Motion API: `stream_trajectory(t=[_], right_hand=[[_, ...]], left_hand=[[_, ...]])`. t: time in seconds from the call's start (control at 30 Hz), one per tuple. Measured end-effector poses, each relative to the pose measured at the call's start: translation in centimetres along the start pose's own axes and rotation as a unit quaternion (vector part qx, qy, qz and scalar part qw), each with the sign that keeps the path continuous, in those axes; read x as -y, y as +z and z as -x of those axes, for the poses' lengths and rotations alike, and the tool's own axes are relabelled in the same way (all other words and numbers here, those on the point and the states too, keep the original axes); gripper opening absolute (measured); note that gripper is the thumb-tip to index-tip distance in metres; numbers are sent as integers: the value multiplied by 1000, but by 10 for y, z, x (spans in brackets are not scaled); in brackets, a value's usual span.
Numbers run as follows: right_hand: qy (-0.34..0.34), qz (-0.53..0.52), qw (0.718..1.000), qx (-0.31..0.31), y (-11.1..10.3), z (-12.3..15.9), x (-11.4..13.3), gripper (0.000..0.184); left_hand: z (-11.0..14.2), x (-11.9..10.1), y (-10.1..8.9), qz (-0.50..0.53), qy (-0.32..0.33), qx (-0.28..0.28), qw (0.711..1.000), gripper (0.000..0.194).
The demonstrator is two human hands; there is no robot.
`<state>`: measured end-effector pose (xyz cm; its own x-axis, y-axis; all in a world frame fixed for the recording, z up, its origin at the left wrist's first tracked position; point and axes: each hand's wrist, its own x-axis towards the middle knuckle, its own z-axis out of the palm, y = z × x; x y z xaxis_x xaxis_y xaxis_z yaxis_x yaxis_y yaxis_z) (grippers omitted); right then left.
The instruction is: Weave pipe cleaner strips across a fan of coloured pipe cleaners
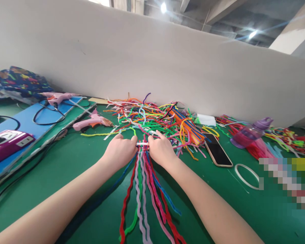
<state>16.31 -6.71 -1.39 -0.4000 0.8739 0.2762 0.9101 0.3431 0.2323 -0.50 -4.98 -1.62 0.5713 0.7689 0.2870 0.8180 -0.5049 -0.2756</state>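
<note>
A short white strip [142,144] runs between my two hands at the middle of the table. My left hand [120,149] is closed on its left end, and my right hand [160,147] grips the other end with the index finger partly raised. Several pipe cleaners [139,183] in red, green, lilac, pink and blue hang from the strip toward me, wavy along their length. How they are fixed to the strip is too small to tell. Just beyond my hands lies a tangled heap of colourful pipe cleaners [152,115].
Pink glue guns [94,121] lie at the left, near a blue board [44,118] bearing a purple power strip [12,145] and black cables. To the right are a phone [218,150], a purple bottle [251,133] and a white ring [246,177]. A pale partition [152,61] stands behind.
</note>
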Motion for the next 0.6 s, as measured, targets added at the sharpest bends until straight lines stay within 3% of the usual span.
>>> stream_trajectory(t=[0.2, 0.6], right_hand=[[-17, 22, 999, 18, -1, 1, -3, 25], [25, 38, 999, 23, -7, 2, -2, 26]], left_hand=[[0, 2, 2, -1, -1, -2, 1000, 24], [3, -3, 0, -16, -1, -7, 1000, 23]])
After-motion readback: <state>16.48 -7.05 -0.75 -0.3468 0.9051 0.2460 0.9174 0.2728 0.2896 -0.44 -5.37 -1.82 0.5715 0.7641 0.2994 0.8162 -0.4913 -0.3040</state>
